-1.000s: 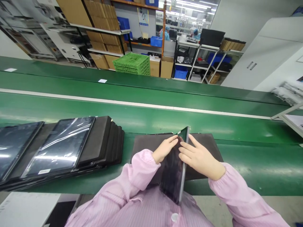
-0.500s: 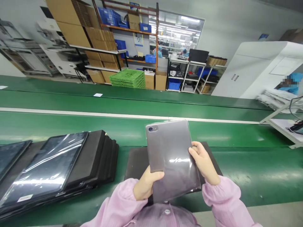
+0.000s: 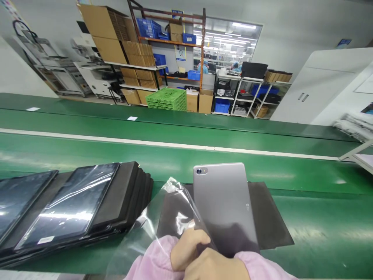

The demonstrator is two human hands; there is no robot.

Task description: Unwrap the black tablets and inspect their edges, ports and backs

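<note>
A grey tablet (image 3: 223, 202), its back and camera facing me, is tilted upright over a black board (image 3: 271, 214). My left hand (image 3: 186, 247) is closed at the tablet's lower left edge, thumb bent inward. Beside it, my right hand (image 3: 217, 266) is curled low in front of the tablet, its fingertips hidden; it appears to grip the clear plastic film (image 3: 148, 225). The film hangs loose and wrinkled to the left of the tablet, crossing my left hand and part of the board.
At left, a stack of black boards (image 3: 119, 198) carries tablets with glossy dark screens (image 3: 72, 202). Green work surface (image 3: 320, 217) runs across the front, with a white strip (image 3: 163, 144) along it. Beyond stand green crates (image 3: 167, 99), shelves with boxes and a white cabinet (image 3: 309, 89).
The clear film has come off the tablet's back and swung left. My right hand has moved from the tablet's right edge down to its bottom, close to my left hand.
</note>
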